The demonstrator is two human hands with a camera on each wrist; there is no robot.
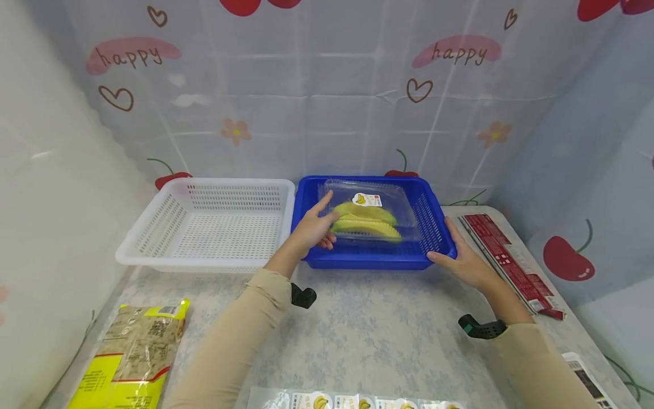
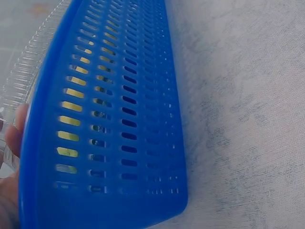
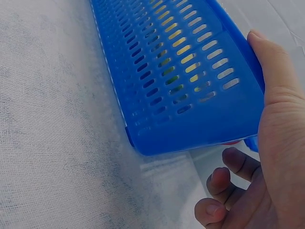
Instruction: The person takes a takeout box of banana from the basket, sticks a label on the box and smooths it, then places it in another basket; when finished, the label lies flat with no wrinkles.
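Note:
A clear plastic box (image 1: pixel 403 207) with a banana label on its lid lies tilted in the blue basket (image 1: pixel 357 262). Yellow-green bananas (image 1: pixel 365 221) show through the plastic. At the box's left end, my left hand (image 1: pixel 310 230) grips its edge, with the thumb over the near-left part of the box. My right hand (image 1: pixel 467 262) holds the basket's front right corner, thumb at the front rim and index finger along the right side. In the right wrist view the other fingers (image 3: pixel 219 181) hang loosely below the corner.
Left of the blue basket stands a white basket (image 1: pixel 204 266). A yellow food bag (image 1: pixel 135 352) lies at front left. Banana label stickers (image 1: pixel 357 400) lie at the near edge. Flattened red packaging (image 1: pixel 511 261) is on the right, with a white-and-black item (image 1: pixel 587 378) nearer.

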